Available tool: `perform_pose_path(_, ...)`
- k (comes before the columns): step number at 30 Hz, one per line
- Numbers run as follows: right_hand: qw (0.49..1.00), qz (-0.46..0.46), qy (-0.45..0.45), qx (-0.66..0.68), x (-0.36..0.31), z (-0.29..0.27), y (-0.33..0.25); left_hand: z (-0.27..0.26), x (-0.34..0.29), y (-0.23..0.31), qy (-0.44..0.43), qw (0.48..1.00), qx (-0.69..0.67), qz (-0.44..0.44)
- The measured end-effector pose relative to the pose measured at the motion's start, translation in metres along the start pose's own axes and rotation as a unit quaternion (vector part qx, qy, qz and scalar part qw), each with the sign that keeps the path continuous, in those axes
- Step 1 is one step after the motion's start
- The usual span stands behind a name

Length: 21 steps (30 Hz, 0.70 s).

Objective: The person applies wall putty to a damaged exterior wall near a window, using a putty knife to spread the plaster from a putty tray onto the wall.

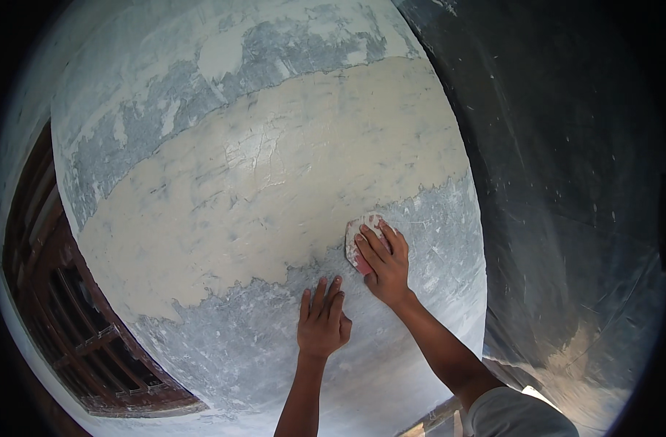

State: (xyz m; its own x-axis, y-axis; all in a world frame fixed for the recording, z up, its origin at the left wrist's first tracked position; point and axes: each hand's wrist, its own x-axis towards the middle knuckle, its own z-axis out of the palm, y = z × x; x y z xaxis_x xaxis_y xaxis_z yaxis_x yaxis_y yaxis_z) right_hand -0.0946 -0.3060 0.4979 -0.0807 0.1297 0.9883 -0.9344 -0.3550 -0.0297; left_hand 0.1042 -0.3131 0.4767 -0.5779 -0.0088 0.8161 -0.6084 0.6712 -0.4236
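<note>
My right hand (386, 264) presses a flat red pad (352, 246), smeared with white putty, against the wall; whether it is a spreader or a sanding block I cannot tell. The pad sits at the lower edge of a cream putty band (289, 160) that crosses the wall. Lower and to the left, my left hand (323, 320) rests on the grey, unevenly coated surface (238, 346) with its fingers stretched out and nothing held. Part of the pad is hidden under my right fingers.
A brown wooden window frame with bars (92, 328) borders the wall on the left. Beyond the wall's right edge hangs a dark sheet-like surface (566, 182). Above the cream band, the wall (158, 95) is patchy grey and white.
</note>
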Motion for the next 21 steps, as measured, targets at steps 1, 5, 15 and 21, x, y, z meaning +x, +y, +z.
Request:
perform_pose_path(1, 1.0, -0.002, 0.001, 0.001, -0.006, 0.0, -0.001, 0.0, 0.0, -0.001, -0.002, 1.0, -0.002, -0.002)
perform_pose_path(5, 1.0, -0.001, 0.013, -0.021, 0.014, 0.001, -0.007, 0.002, 0.0, -0.002, 0.0, 1.0, -0.002, -0.003)
perform_pose_path(15, 1.0, -0.011, 0.02, -0.015, 0.0, 0.002, -0.002, 0.002, 0.0, 0.0, 0.009, 1.0, 0.002, -0.003)
perform_pose_path(21, 1.0, -0.005, 0.02, -0.009, 0.016, 0.004, 0.002, 0.002, 0.001, 0.001, 0.006, 1.0, 0.005, 0.002)
